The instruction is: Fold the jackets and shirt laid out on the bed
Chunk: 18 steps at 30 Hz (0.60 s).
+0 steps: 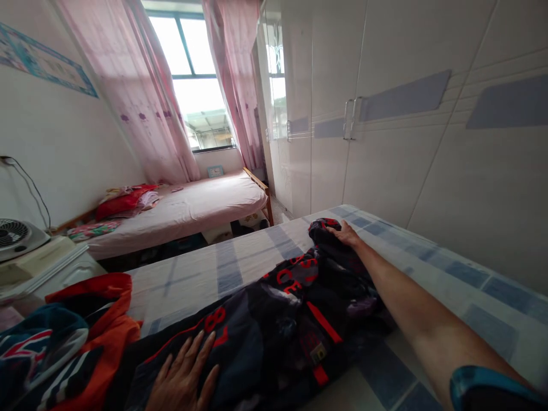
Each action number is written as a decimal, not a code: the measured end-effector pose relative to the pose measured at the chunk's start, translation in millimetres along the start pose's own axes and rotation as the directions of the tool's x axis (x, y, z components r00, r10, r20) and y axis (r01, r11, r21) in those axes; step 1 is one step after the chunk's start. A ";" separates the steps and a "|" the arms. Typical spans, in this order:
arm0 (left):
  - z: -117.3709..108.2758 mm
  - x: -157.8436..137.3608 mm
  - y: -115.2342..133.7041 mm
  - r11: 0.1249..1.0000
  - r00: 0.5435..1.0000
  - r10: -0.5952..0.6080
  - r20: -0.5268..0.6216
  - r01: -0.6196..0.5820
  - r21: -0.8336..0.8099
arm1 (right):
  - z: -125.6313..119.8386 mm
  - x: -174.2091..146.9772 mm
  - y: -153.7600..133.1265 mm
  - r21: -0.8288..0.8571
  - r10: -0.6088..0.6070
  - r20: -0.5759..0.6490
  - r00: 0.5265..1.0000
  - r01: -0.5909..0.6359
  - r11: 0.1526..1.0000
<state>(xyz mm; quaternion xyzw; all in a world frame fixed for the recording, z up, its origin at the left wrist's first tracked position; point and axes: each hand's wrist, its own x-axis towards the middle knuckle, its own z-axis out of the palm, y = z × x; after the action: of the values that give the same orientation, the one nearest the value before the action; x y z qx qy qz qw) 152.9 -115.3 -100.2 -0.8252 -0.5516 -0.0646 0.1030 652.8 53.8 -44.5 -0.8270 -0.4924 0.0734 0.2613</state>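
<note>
A dark jacket (244, 337) with red lettering and red strips lies spread over the checked bed sheet (188, 268). My left hand (184, 371) rests flat on its near left part, fingers spread, beside a red number. Farther off, my right hand (343, 233) grips the far right end of the jacket, which looks like a sleeve or hood, bunched up. Left of the jacket lies a pile of orange and teal clothes (107, 342), touching its edge.
White wardrobes (398, 165) line the right side. A second bed (205, 200) with red bedding (128, 201) stands under the curtained window (199, 80). At the far left, a fan (19, 237) sits on a white cabinet (72, 268).
</note>
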 end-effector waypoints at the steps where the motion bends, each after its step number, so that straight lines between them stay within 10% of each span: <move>1: 2.1 0.4 -2.1 1.000 1.000 0.005 -0.003 -0.005 0.006 | 2.8 1.5 2.3 0.007 -0.024 0.039 0.999 0.023 1.000; 11: 8.9 -2.3 -6.3 0.999 0.999 0.039 -0.026 -0.039 0.002 | -36.3 15.8 47.9 -0.048 0.072 -0.043 0.996 -0.074 0.996; 18: 9.3 -2.9 -6.0 0.998 0.998 0.039 -0.043 -0.037 0.056 | 9.1 -0.7 27.5 0.059 -0.146 0.067 0.987 0.143 0.988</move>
<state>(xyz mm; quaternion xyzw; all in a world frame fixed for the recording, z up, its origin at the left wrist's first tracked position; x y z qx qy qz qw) 146.3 -113.4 -109.2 -0.8307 -0.5351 -0.0656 0.1389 670.4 46.0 -66.3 -0.7786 -0.5580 0.0970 0.2703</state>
